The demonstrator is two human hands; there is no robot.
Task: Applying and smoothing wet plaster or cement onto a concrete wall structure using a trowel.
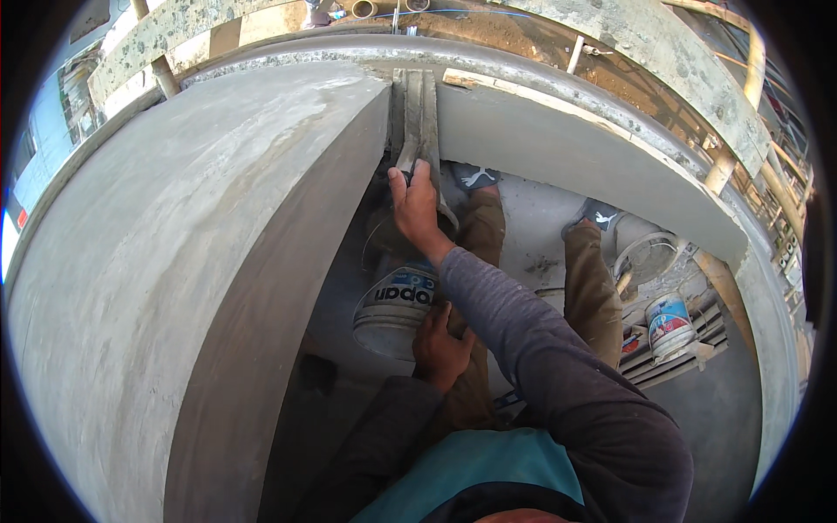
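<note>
My right hand point(417, 207) is closed around a small trowel point(407, 158), whose narrow grey blade lies against a cement-smeared upright strip point(415, 105) between two grey walls. Most of the grip is hidden by the fingers. Below it, my left hand point(443, 349) is beside a white bucket point(392, 305) with a wire handle and dark-blue print. Its fingers are loosely bent and apart, with nothing seen in them. A second, dark bucket point(445, 224) sits under my right hand, partly covered by it.
A thick plastered wall point(209, 209) rises on the left; a lower grey wall point(575, 144) curves around the front and right. My shoes stand on the floor inside. At the right are a round tub point(649, 261), a paint can point(670, 327) and a slatted grate point(680, 359). Bamboo poles stand outside.
</note>
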